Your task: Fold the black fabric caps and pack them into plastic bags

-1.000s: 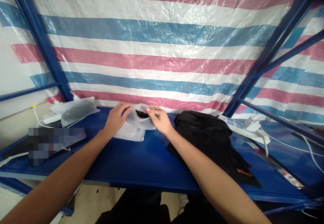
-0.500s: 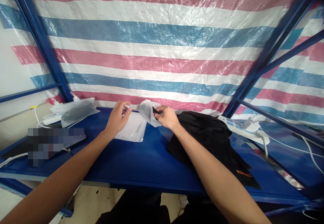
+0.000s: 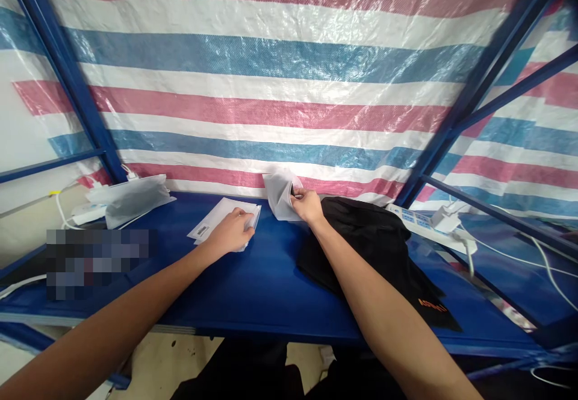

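Observation:
My left hand (image 3: 232, 229) lies over a stack of white frosted zip bags (image 3: 215, 212) on the blue table, its fingers curled around the bags' right side. A small printed label shows near the stack's left corner. To the right, my right hand (image 3: 309, 204) pinches a loose frosted plastic bag (image 3: 279, 195) by its right side. Something black shows between the fingers at the bag's edge; I cannot make out what it is. Beside my right forearm lies a folded black garment (image 3: 374, 240) with orange lettering.
A power strip (image 3: 419, 222) with a white plug and cables lies at the right. On the left are another frosted bag (image 3: 138, 200), white cables and a blurred dark item (image 3: 99, 261). Blue metal posts (image 3: 83, 96) frame the striped plastic sheet (image 3: 271, 96) behind the table.
My left hand has come down from above the bag stack onto it and closed on its right side. My right hand has shifted slightly right with the loose bag, which now stands more upright.

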The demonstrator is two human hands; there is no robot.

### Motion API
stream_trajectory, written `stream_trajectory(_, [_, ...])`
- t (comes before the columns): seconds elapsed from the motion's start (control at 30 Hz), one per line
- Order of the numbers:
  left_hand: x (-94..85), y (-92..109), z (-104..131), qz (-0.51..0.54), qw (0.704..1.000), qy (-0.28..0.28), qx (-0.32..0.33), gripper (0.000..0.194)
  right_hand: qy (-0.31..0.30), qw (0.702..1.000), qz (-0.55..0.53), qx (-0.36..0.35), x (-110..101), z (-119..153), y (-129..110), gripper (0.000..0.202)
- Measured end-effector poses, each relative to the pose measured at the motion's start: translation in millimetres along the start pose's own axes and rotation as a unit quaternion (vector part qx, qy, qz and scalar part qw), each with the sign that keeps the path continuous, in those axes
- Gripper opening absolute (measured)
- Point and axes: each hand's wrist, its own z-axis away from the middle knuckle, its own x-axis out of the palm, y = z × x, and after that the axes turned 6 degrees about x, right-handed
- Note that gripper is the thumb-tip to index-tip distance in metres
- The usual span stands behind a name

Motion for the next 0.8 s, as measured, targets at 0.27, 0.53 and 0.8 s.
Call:
stream_trajectory(0.27, [-26.1,-24,-2,0.023,0.997,0.054,-0.043,0.044,-0.067,0.990,-0.118,0.024,11,9,-2,0.027])
stream_trajectory(0.53, [-44.4,17,-7,0.391,0.918,0.042,-0.042,0.059,-0.330,0.904,-0.269,0.039,14,48,-32,0.045])
stream_trajectory(0.8, [-37.3,19,-6,0.467,0.869,0.094,-0.136,0.069,-0.325,0.889,-0.314,0.073,23,56,-35,0.047])
